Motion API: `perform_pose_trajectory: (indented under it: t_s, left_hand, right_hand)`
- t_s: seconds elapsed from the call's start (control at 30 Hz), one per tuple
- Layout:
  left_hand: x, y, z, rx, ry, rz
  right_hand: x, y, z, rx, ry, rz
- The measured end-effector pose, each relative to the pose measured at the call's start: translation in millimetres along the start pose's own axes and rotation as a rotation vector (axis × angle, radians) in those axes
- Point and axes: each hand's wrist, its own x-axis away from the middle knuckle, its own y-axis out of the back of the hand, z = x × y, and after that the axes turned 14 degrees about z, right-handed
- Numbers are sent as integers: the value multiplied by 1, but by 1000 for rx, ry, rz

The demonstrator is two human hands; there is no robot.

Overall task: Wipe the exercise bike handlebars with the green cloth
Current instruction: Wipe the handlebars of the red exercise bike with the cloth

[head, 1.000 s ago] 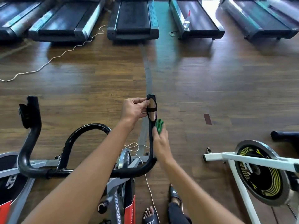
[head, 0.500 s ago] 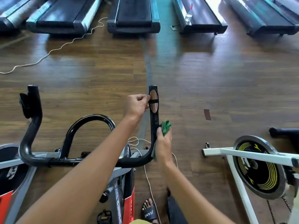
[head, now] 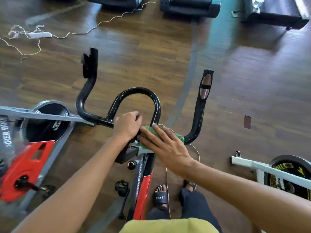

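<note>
The black handlebars (head: 198, 115) of the red and grey exercise bike stand in the middle of the head view, with a centre loop and two upright ends. My right hand (head: 165, 148) lies flat with straight fingers on the green cloth (head: 179, 137), pressing it onto the crossbar right of the loop. My left hand (head: 127, 126) curls round the crossbar just left of the cloth. Most of the cloth is hidden under my right hand.
A second red bike (head: 27, 158) stands at the left and a white bike with a yellow-marked flywheel (head: 289, 175) at the right. Treadmills (head: 190, 5) line the far edge. White cords (head: 104, 22) trail across the wooden floor. My sandalled feet (head: 160, 197) are below the bars.
My right hand slid the cloth down from the right upright grip onto the crossbar and flattened on it. My left hand left the upright's top and took the crossbar. The view tilted downward.
</note>
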Motion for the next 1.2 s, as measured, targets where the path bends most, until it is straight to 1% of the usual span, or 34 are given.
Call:
perform_pose_trajectory:
  t_s: [0.07,0.2,0.3,0.4,0.47,0.53,0.6,0.63,0.73,0.83,0.9,1.0,1.07,1.13,1.2]
  left_hand:
    - [3,-3,-1,-132,4,23]
    - [2,-8,-1,-176,24,47]
    - [1,-6,-4,-214,41,118]
    - [-3,3,-7,-206,37,170]
    - [-6,7,-1,-145,21,149]
    - [-9,12,11,21,15,126]
    - [-12,16,20,161,4,95]
    - [-11,15,21,158,-11,83]
    - [-2,9,15,-13,-48,65]
    - [2,8,10,-58,-59,29]
    - [2,8,9,-63,-45,8]
    - [1,6,11,-53,-50,-28]
    - [0,5,15,-6,-65,-24]
    - [-1,6,20,22,-79,-9]
    - [1,5,21,9,-91,-16]
  right_hand:
    - [4,-5,-10,102,32,30]
    - [54,-15,-52,127,60,31]
    - [69,-16,-71,23,41,105]
    - [41,-4,-46,-66,63,129]
    - [9,6,-20,-94,65,117]
    - [-18,15,1,-146,13,105]
    - [-25,18,5,-168,-21,105]
    - [-19,15,0,-175,-8,113]
    - [19,2,-29,-194,46,129]
    - [51,-7,-56,-177,22,160]
    - [45,-4,-53,-194,24,144]
    - [5,5,-24,-194,98,77]
    - [-16,9,-9,-174,108,74]
    - [-16,7,-12,-171,103,72]
    - [5,2,-28,-182,118,78]
